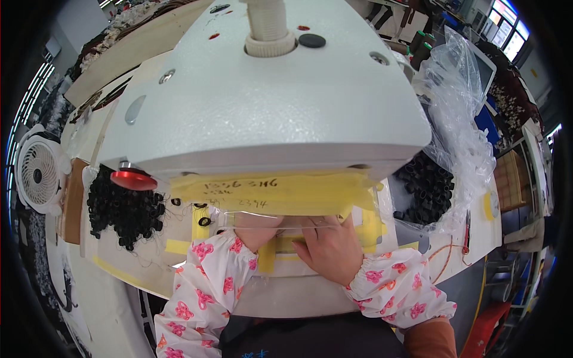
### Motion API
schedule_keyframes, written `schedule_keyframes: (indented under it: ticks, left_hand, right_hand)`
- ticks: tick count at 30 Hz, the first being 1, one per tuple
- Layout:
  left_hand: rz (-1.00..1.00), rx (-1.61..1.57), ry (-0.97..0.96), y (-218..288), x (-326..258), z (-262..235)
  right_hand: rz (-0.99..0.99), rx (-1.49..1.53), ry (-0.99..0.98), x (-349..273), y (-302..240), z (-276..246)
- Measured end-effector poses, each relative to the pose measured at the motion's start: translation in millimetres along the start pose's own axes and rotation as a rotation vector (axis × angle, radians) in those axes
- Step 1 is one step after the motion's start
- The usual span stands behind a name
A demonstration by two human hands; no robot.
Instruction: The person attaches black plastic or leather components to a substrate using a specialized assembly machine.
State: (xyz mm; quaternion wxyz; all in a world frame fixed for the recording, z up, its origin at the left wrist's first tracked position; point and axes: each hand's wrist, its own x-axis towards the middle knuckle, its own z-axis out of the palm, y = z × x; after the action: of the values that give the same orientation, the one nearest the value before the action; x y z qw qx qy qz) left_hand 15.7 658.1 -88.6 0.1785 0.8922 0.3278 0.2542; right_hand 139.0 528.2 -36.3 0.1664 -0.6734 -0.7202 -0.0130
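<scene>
A big white machine [262, 101] is seen from above, and most of the view is filled by it. A wide strip of yellow tape [274, 191] is stuck along its front edge. Under that edge a clear plastic guard [280, 221] is seen.

Both hands are laid on the worktop [119, 262] right under the machine's front. The right hand [328, 247] is laid flat, with its fingers close together and stretched toward the guard. Nothing can be seen gripped in it. The left hand [256, 230] is mostly hidden under the guard and the machine, so it cannot be told if it is open or closed. Both arms are covered by white sleeves with pink flowers [203, 286]. More bits of yellow tape are stuck on the plate between the hands.

A pile of small black rings [125, 209] is heaped on the worktop, left of the left hand. A red round knob [133, 178] is seen just above that pile. More black rings [427, 191] are kept in a clear plastic bag [459, 119] on the right side. A small white fan [39, 174] is placed far to the left.
</scene>
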Motion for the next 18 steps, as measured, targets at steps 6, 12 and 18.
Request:
schedule_keyframes:
  ticks: [6,12,18]
  left_hand:
    - [0.05,-0.105,0.107,23,-9,-16]
    - [0.357,0.309,0.097,39,-22,-27]
    - [0.384,0.291,0.105,40,-21,-29]
  right_hand:
    - [-0.034,0.048,0.078,-4,4,8]
    - [-0.013,0.1,0.199,-17,14,6]
    - [0.021,0.077,0.229,-25,25,-12]
